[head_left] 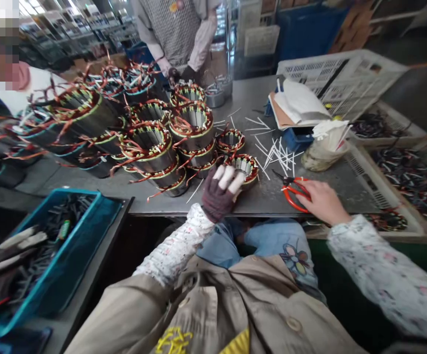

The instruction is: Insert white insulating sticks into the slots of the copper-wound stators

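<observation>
My left hand (218, 191), in a dark glove with white fingertips, grips the near side of a small copper-wound stator (243, 169). My right hand (324, 199) is bare and lies on the handles of red-handled wire cutters (294, 194), which rest on the grey metal table (242, 105). White cable ties (277, 155) lie scattered just beyond the cutters. Several larger wound stators (193, 123) with loose copper leads stand crowded on the table's left side.
A co-worker (176, 34) stands across the table, and another person (10, 93) sits at the left. A blue crate (66, 246) of dark parts is below left. Papers (299, 103), a bag of white ties (326, 147) and wire-filled trays (408, 177) lie to the right.
</observation>
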`<state>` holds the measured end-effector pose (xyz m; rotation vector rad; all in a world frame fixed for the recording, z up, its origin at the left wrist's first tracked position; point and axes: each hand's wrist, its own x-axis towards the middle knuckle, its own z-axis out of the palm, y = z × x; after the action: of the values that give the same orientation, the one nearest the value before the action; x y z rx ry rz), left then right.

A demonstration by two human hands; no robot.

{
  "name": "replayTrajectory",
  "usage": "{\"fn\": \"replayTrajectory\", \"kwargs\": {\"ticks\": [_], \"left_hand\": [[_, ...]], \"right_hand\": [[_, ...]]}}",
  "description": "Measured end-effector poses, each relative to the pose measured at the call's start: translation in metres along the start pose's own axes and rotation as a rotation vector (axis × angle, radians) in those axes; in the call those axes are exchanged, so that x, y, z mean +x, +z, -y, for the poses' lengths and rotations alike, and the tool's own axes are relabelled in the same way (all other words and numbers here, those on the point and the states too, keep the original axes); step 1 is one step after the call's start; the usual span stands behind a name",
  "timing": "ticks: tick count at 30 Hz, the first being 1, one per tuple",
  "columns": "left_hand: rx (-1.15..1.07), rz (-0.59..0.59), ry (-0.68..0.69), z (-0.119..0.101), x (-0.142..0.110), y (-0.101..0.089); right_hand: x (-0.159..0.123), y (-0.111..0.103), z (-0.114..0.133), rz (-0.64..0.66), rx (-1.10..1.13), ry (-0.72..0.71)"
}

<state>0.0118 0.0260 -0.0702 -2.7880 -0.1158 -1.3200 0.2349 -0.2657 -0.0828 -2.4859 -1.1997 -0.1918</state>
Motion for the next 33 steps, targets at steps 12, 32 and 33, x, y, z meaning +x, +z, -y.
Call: {"fn": "replayTrajectory", "kwargs": {"ticks": [12,32,33], "left_hand": [[-0.418,0.047,-0.827,0.024,-0.013,0.014],[-0.136,0.464,-0.929,0.014,0.01,-0.007],[-0.156,0.461,-0.929,0.013,0.013,-0.008]], "right_hand": [[0.007,0.041,-0.011,-0.307,0.113,0.121],[0.005,0.045,-0.01,-0.322,0.141,0.028],[0.005,0.047,-0.013,-0.336,0.141,0.017]]}}
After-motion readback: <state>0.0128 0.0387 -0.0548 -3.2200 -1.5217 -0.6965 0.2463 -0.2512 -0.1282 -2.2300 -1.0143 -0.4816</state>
